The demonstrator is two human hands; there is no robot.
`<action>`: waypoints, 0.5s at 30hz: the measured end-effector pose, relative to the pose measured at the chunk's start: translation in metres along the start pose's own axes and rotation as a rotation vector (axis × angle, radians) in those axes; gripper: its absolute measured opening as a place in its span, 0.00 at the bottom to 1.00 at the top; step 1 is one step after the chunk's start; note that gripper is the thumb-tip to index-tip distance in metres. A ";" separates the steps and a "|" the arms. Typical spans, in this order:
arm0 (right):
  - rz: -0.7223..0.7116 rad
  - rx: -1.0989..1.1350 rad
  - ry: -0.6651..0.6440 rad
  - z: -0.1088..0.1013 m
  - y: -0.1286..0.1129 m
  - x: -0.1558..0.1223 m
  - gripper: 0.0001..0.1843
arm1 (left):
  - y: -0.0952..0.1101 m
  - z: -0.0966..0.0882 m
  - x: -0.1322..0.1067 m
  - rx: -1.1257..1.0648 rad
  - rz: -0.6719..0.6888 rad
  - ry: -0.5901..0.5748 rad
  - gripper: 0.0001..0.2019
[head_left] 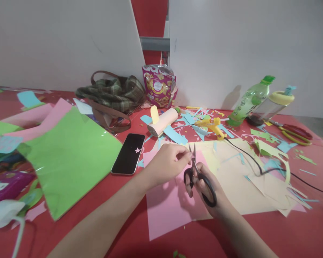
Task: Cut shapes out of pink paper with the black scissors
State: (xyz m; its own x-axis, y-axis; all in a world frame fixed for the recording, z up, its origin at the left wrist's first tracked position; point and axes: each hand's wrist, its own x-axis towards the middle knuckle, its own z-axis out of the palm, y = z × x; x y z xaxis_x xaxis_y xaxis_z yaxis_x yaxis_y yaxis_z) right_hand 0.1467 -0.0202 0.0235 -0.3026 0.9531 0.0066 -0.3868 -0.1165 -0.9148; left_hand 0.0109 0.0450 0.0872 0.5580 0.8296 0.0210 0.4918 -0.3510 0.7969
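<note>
My right hand (208,184) has its fingers through the handles of black-handled scissors (194,166). The blades point up and away, slightly parted. Beside them my left hand (169,161) is closed in a pinch, its fingertips right at the blades. A tiny pinkish bit, apparently a small piece of pink paper (193,154), shows there, mostly hidden by the fingers. Below both hands lies a pink paper sheet (161,211), overlapping a cream paper sheet (231,193). Left of my left hand rests a black phone (126,157) with a small pink star (137,150) on its screen.
A green sheet pack (75,161) covers the left. Behind are a paper tube (164,122), a yellow glue gun (211,124) with a cord, a snack bag (160,86) and a plaid bag (115,93). A green bottle (251,100), tumbler (274,104) and red-yellow scissors (296,133) lie right, among scraps.
</note>
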 end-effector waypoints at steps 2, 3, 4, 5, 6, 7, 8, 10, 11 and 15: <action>-0.002 -0.003 0.010 0.000 0.001 0.000 0.16 | 0.000 0.001 0.000 -0.015 -0.003 0.011 0.13; -0.004 -0.004 0.014 0.000 0.001 -0.001 0.16 | 0.001 0.002 0.000 -0.025 -0.005 0.019 0.13; -0.008 -0.005 0.018 0.000 0.001 0.000 0.16 | 0.001 0.003 0.000 -0.039 -0.006 0.028 0.13; -0.015 -0.004 0.020 0.000 0.001 0.000 0.16 | 0.001 0.004 0.000 -0.054 -0.008 0.036 0.13; -0.023 -0.003 0.021 0.000 0.001 0.000 0.15 | 0.002 0.005 -0.001 -0.069 -0.009 0.045 0.13; -0.034 -0.002 0.025 0.001 0.001 0.001 0.15 | 0.002 0.006 -0.001 -0.083 -0.010 0.056 0.13; -0.045 -0.004 0.030 0.001 0.001 0.001 0.15 | 0.003 0.007 -0.001 -0.093 -0.010 0.067 0.13; -0.066 -0.011 0.043 0.001 0.001 0.002 0.15 | 0.004 0.010 -0.002 -0.101 -0.009 0.092 0.14; -0.071 -0.015 0.048 0.001 0.001 0.002 0.14 | 0.004 0.011 -0.003 -0.099 -0.005 0.103 0.14; -0.075 -0.032 0.068 0.001 0.001 0.002 0.15 | 0.006 0.015 -0.004 -0.098 0.001 0.134 0.14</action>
State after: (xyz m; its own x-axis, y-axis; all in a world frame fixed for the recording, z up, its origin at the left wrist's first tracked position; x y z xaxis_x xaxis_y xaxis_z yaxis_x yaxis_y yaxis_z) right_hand 0.1455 -0.0190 0.0232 -0.2135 0.9757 0.0486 -0.3778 -0.0366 -0.9251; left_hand 0.0214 0.0337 0.0827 0.4609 0.8821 0.0973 0.4198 -0.3133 0.8518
